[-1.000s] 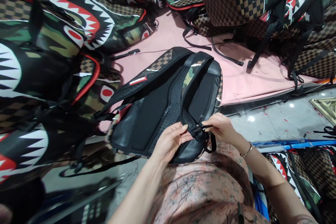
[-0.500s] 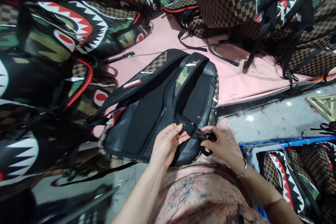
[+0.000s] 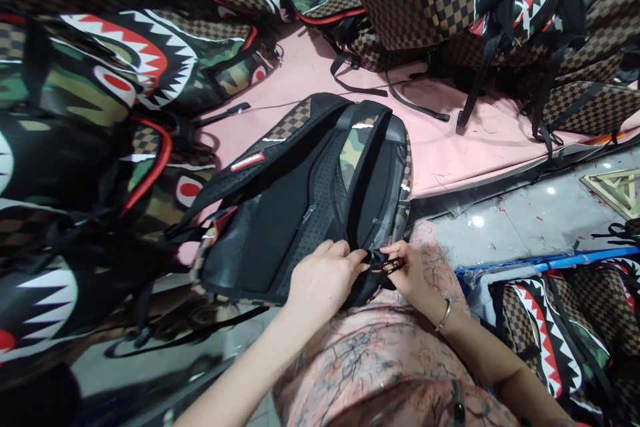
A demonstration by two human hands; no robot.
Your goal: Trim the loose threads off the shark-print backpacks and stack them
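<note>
A backpack lies with its black padded back facing up and its lower end towards me. My left hand is closed, pinching the lower end of the right-hand shoulder strap, near its buckle. Close beside it, my right hand is closed on a small dark tool with red marks, which looks like thread snips. Its fingertips also meet the strap's webbing at the buckle. Fingers hide most of the buckle. The other shoulder strap, with a red and white label, lies loose along the left side.
Checkered and camouflage shark-face backpacks crowd the left and back of the pink table. Black straps trail over it. More backpacks sit in a blue-edged container at lower right. Red scraps dot the floor.
My left hand has turned over, knuckles now up, and slid towards the buckle. My right hand has come in close to it, and the dark tool shows more clearly.
</note>
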